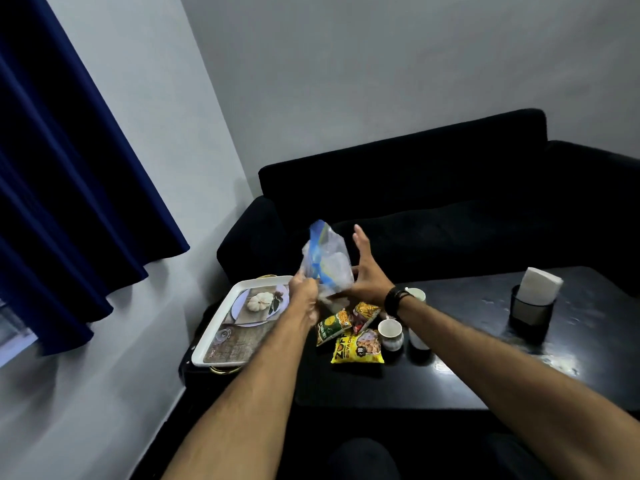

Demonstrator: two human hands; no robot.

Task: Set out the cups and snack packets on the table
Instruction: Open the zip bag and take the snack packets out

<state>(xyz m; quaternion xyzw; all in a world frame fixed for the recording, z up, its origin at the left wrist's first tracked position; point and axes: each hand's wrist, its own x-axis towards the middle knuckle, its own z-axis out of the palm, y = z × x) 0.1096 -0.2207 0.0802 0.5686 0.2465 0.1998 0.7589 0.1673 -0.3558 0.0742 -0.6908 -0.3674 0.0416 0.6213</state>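
My left hand [304, 289] grips the lower edge of a clear plastic bag with a blue zip strip [325, 261], held up above the black table [467, 368]. My right hand [367, 271] is spread open against the bag's right side, fingers apart. Below the bag lie several snack packets: a yellow one [358, 348], a green one [330, 329] and a red-and-yellow one [363, 315]. A white cup [390, 334] stands right of the packets. Another white cup [417, 295] sits behind my right wrist, and a third cup [419, 339] is partly hidden under my forearm.
A white tray with a printed picture [211, 337] rests on a low stand left of the table. A black holder with white napkins [531, 303] stands at the table's far right. A black sofa [433, 202] runs behind the table; a blue curtain [69, 185] hangs at left.
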